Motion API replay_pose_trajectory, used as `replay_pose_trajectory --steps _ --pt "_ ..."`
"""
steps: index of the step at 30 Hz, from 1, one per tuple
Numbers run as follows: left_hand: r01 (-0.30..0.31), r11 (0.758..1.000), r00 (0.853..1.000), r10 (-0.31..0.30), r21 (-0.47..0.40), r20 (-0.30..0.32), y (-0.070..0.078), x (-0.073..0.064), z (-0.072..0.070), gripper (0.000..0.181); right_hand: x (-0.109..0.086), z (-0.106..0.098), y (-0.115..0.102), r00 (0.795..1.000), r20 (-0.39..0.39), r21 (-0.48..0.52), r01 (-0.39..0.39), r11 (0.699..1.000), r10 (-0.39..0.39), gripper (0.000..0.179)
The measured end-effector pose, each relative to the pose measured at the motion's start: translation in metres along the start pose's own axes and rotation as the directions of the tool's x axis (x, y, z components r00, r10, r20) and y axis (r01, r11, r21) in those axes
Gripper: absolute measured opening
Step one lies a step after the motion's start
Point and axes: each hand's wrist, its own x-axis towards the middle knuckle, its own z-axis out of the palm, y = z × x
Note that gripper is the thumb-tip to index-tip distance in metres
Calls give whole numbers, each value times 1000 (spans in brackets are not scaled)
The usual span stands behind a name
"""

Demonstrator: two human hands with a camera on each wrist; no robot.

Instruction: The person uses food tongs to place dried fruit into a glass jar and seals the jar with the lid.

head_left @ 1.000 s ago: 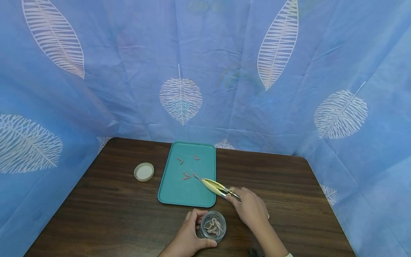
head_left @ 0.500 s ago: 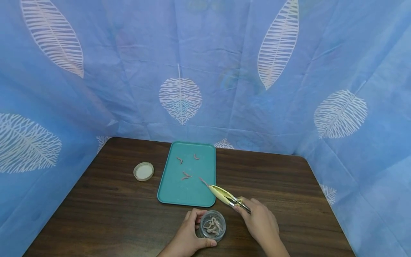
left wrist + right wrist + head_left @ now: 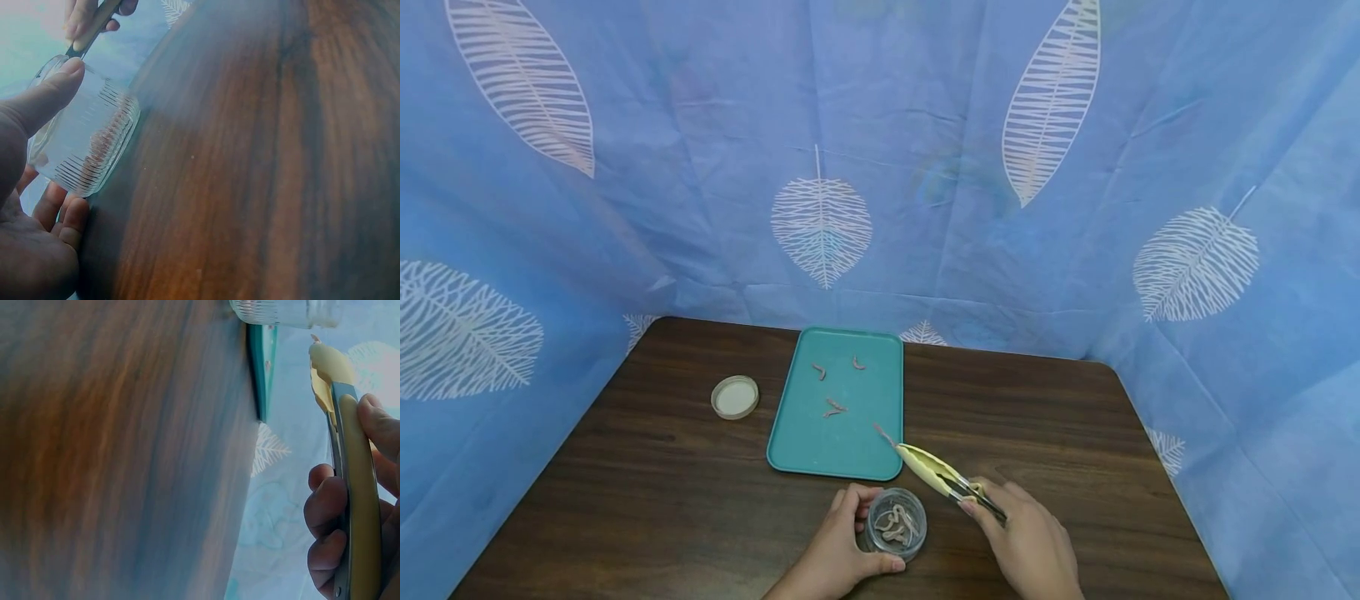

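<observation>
My right hand (image 3: 1033, 542) grips a pair of yellow-tipped tongs (image 3: 932, 473) with metal arms. Pinched in their tips is a thin pink worm-like strip (image 3: 884, 434), sticking out over the tray's near right corner. In the right wrist view the tongs (image 3: 359, 481) are held above table height, near the jar. My left hand (image 3: 838, 546) holds a clear ribbed jar (image 3: 81, 119) upright, thumb on the near side and fingers round the far side. Several pale worm-like pieces (image 3: 895, 527) lie inside it.
Beyond the jar lies a teal tray (image 3: 808, 446) with several pink worm-like pieces (image 3: 835, 407) scattered on it. A round lid (image 3: 735, 397) rests to the tray's left on the dark wooden table (image 3: 647, 483). Blue leaf-print cloth (image 3: 925, 233) hangs around the table.
My right hand has drawn the tongs and the pink strip back and to the right, from mid-tray to its near right edge. My left hand and the jar have stayed put.
</observation>
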Motion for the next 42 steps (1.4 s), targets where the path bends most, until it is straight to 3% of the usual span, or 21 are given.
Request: replay_pose_trajectory --steps 11,23,33,42 --pt "33 999 999 -33 -4 24 -2 2 0 83 -21 -11 12 998 31 -7 -57 998 57 44" --pt "34 999 999 -34 9 4 0 2 1 84 -38 -16 25 1000 -3 -110 -24 994 24 35" --pt "25 1000 1000 -25 8 4 -1 2 2 84 -51 -13 40 992 -72 -177 94 980 -108 35" --pt "33 999 999 -33 16 2 -1 2 2 84 -54 -22 50 991 112 -161 90 983 -72 42"
